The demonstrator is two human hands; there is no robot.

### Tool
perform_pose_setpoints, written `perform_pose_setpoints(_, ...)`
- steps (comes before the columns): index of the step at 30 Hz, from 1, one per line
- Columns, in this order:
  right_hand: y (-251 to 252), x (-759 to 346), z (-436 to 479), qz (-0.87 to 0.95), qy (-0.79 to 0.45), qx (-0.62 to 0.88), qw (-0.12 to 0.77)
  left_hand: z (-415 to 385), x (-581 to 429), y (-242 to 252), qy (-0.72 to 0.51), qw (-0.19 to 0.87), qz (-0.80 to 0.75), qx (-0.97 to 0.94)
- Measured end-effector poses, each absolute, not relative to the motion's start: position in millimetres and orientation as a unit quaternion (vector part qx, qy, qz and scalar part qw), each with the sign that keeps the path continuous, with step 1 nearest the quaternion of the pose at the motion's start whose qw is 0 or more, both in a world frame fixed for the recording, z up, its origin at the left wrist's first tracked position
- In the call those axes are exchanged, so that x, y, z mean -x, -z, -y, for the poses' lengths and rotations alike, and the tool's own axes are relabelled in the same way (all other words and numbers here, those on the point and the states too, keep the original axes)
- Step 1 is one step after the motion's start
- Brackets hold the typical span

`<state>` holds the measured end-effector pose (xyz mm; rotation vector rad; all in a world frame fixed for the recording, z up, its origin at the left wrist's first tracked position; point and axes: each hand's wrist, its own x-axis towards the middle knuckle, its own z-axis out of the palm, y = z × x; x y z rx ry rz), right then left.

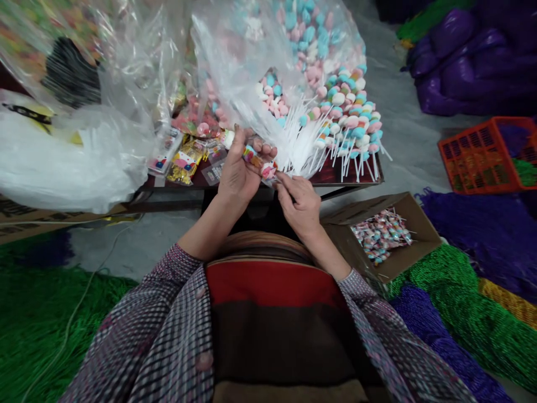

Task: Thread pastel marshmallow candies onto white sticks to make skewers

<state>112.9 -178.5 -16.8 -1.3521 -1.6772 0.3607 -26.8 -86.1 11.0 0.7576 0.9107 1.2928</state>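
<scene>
Candy on a stick (263, 165), in a clear wrapper, sits between both hands just above the tabletop (335, 178) edge. The left hand (239, 173) grips it with curled fingers; the right hand (298, 202) pinches its near end. A pile of pastel lollipops (344, 120) lies just beyond, and a cardboard box (413, 221) of wrapped ones stands to the right.

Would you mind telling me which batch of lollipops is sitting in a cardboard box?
The wrapped lollipops by the right hand, inside the open cardboard box on the floor; the other lollipops lie in clear plastic on the table.
</scene>
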Motion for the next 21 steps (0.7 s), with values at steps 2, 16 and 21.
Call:
perform_pose_setpoints(2,19,-114,177,0.711,-0.126,0.536,0.437,87,26,-12,-0.569,0.638,-0.401,-0.330)
perform_pose_setpoints(16,4,-100,150,0.655,-0.303,0.554,0.414,101,18,3,-0.588,0.598,-0.399,-0.371)
perform_pose_setpoints(21,-5,-117,155,0.585,-0.458,0.506,0.438,82,37,-15,-0.582,0.588,-0.392,-0.402)
